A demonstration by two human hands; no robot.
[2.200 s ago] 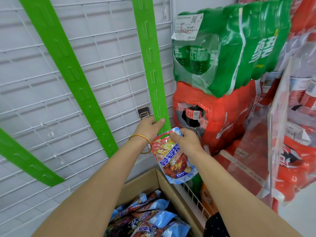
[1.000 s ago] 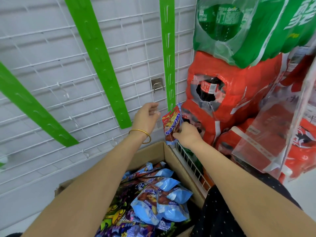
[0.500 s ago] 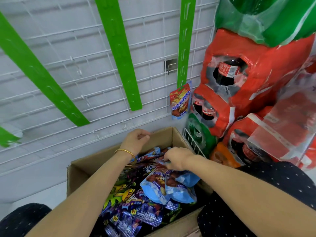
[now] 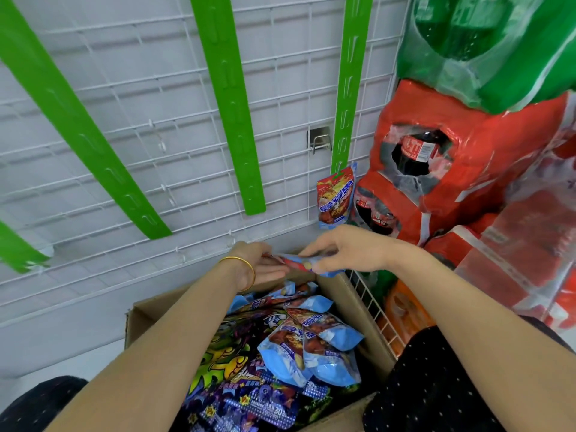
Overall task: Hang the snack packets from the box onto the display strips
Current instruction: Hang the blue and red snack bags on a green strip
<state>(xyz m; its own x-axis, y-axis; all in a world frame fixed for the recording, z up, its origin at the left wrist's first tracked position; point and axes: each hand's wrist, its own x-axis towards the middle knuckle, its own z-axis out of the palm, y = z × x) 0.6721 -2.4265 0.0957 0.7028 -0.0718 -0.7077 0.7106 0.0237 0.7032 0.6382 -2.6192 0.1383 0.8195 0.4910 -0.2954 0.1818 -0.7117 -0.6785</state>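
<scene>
One red-and-blue snack packet [image 4: 335, 199] hangs from the lowest hook of the right green display strip [image 4: 349, 82]. Above the cardboard box [image 4: 352, 304], my right hand [image 4: 346, 251] pinches another blue-and-red packet [image 4: 304, 264] held flat and edge-on. My left hand [image 4: 261, 265] lies palm up under that packet's left end, fingers touching it. The box holds several more packets [image 4: 308, 341]. Two other green strips, a middle strip [image 4: 232, 104] and a left strip [image 4: 78, 120], carry nothing.
The strips hang on a white wire grid panel [image 4: 156, 104] with a small metal hook [image 4: 319, 140]. Shrink-wrapped red cola packs [image 4: 452, 182] and green soda packs [image 4: 498, 42] are stacked at the right. A low wire rack edge [image 4: 372, 304] runs beside the box.
I hung the first packet on the right strip and let go. Both hands dropped into the box, and they have now lifted a second packet above it.
</scene>
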